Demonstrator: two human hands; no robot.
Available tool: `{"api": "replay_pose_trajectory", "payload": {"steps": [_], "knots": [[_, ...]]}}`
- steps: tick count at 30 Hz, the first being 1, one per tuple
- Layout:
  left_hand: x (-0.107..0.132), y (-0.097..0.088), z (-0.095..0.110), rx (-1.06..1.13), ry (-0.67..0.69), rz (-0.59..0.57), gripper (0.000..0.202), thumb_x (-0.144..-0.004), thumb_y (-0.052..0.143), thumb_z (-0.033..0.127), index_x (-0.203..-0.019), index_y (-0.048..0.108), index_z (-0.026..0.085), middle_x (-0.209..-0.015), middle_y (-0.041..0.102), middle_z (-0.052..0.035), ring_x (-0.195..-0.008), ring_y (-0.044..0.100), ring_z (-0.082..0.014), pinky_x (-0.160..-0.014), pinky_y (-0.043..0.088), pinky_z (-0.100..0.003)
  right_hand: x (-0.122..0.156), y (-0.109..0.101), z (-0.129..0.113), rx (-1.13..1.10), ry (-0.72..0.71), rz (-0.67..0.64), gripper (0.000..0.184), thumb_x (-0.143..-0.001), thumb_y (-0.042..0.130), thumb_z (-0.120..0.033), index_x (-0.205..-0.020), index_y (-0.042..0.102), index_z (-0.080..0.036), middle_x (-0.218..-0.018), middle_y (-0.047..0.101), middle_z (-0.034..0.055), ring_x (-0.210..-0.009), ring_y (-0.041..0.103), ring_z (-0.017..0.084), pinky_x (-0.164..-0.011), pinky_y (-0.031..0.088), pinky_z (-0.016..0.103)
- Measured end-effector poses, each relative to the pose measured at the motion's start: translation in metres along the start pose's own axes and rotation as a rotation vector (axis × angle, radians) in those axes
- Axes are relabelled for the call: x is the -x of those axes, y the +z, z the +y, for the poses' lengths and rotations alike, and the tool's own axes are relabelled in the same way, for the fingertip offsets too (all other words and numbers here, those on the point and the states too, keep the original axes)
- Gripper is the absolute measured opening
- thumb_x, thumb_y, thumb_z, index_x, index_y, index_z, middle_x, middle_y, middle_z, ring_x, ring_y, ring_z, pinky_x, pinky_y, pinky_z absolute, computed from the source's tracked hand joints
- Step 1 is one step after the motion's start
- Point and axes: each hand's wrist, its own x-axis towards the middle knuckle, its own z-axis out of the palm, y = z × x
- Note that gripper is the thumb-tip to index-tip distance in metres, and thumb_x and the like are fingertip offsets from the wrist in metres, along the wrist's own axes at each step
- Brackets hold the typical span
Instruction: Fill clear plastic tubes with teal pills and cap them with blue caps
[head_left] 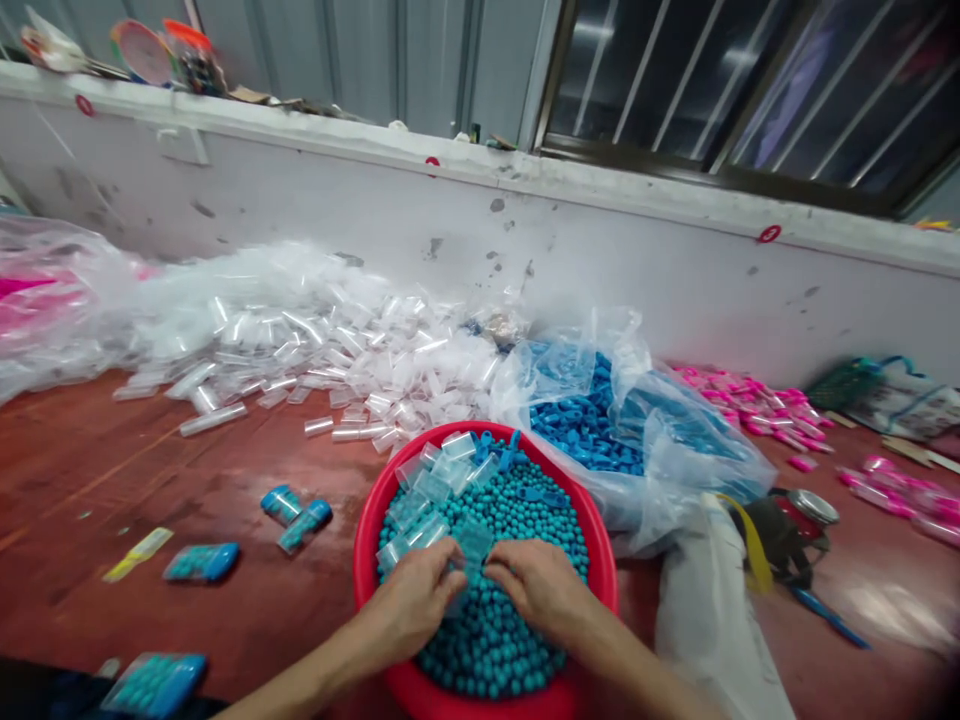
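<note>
A red basin (609, 560) of small teal balls (517, 625) stands in front of me. Over the balls, my left hand (424, 598) is closed around a clear plastic container (454, 602), largely hidden by the fingers. My right hand (538, 590) faces it with fingers pinched together; what they hold is unclear. Just beyond both fingertips shows another clear container (474, 542), and I cannot tell whether it is touched. More clear containers (431, 487) lie on the balls at the basin's left, and several blue caps (510, 450) at its far rim.
Loose clear containers (352, 350) are heaped along the wall. Right of them sits a bag of blue caps (592, 420). Filled blue-capped containers (202, 562) lie on the red-brown surface (247, 480) at left. Pink pieces (772, 405) and a lidded jar (811, 508) are at right.
</note>
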Motion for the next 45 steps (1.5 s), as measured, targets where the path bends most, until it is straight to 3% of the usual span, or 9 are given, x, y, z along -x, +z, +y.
{"api": "replay_pose_trajectory", "payload": {"steps": [5,11,17,23,28,35,39,42,45], "knots": [[-0.019,0.012,0.002,-0.158,-0.088,-0.029,0.019,-0.054,0.058,0.019,-0.044,0.042,0.021,-0.044,0.035,0.0030,-0.061,0.051,-0.0227,-0.068,0.037,-0.036,-0.006,-0.007,0.029,0.380,0.315,-0.057,0.025,-0.081,0.035,-0.006,-0.092,0.056,-0.012,-0.094,0.059,0.0166,-0.074,0.062,0.025,-0.059,0.043,0.032],[-0.059,0.047,0.011,-0.017,-0.174,-0.025,0.035,-0.045,0.060,0.009,-0.035,0.029,0.022,-0.040,0.022,0.0062,-0.061,0.051,-0.0244,-0.069,0.038,-0.039,-0.013,0.018,0.031,0.256,0.221,-0.092,0.029,-0.074,0.039,-0.002,-0.096,0.054,-0.012,-0.095,0.060,0.0117,-0.080,0.060,0.018,-0.067,0.044,0.026],[-0.061,0.037,0.005,0.262,-0.338,-0.185,0.014,-0.062,0.054,0.032,-0.068,0.049,0.020,-0.051,0.041,0.0054,-0.045,0.042,-0.0120,-0.040,0.032,-0.023,-0.007,-0.007,0.032,0.105,0.040,-0.012,0.032,-0.083,0.039,-0.016,-0.112,0.050,-0.021,-0.102,0.059,0.0055,-0.091,0.056,0.017,-0.076,0.042,0.026],[-0.058,0.022,0.004,0.577,-0.416,-0.315,0.041,-0.055,0.064,0.040,-0.084,0.045,0.019,-0.063,0.050,0.0043,-0.053,0.050,-0.0116,-0.047,0.038,-0.023,-0.031,-0.015,0.046,0.311,0.290,0.163,0.026,-0.082,0.035,-0.007,-0.091,0.057,-0.017,-0.098,0.060,0.0131,-0.095,0.052,0.026,-0.077,0.039,0.037],[-0.054,0.016,0.002,0.755,-0.352,-0.344,0.032,-0.058,0.069,0.031,-0.079,0.051,0.014,-0.066,0.054,0.0010,-0.059,0.051,-0.0106,-0.053,0.035,-0.022,-0.038,-0.009,0.052,0.188,0.267,0.149,0.019,-0.082,0.039,-0.012,-0.095,0.052,-0.016,-0.088,0.063,0.0092,-0.083,0.059,0.020,-0.070,0.044,0.030],[-0.041,0.012,-0.002,0.706,-0.363,-0.283,0.030,-0.065,0.063,0.034,-0.086,0.053,0.015,-0.072,0.060,-0.0019,-0.061,0.052,-0.0119,-0.054,0.035,-0.023,-0.032,-0.010,0.060,-0.392,0.357,0.155,0.021,-0.077,0.041,-0.016,-0.098,0.043,-0.018,-0.086,0.059,0.0023,-0.069,0.060,0.014,-0.051,0.046,0.023],[-0.035,0.010,0.000,0.648,-0.354,-0.243,0.032,-0.063,0.064,0.040,-0.077,0.054,0.013,-0.069,0.061,-0.0023,-0.057,0.050,-0.0103,-0.053,0.034,-0.022,-0.019,-0.018,0.058,-0.015,0.320,0.262,0.025,-0.077,0.041,-0.011,-0.101,0.049,-0.017,-0.104,0.054,0.0100,-0.095,0.052,0.022,-0.076,0.041,0.034],[-0.033,0.010,0.003,0.645,-0.304,-0.217,0.034,-0.062,0.065,0.043,-0.069,0.052,0.012,-0.063,0.061,-0.0027,-0.056,0.050,-0.0097,-0.052,0.033,-0.021,-0.017,-0.017,0.045,0.366,0.090,0.149,0.024,-0.081,0.040,-0.010,-0.097,0.055,-0.019,-0.100,0.057,0.0093,-0.097,0.049,0.025,-0.078,0.037,0.037],[-0.032,0.010,0.004,0.634,-0.318,-0.223,0.036,-0.063,0.062,0.046,-0.073,0.048,0.014,-0.063,0.062,-0.0028,-0.055,0.055,-0.0114,-0.049,0.034,-0.020,-0.022,-0.004,0.035,0.446,-0.004,0.040,0.023,-0.082,0.039,-0.010,-0.093,0.058,-0.018,-0.092,0.060,0.0097,-0.091,0.051,0.025,-0.076,0.038,0.038]]}}
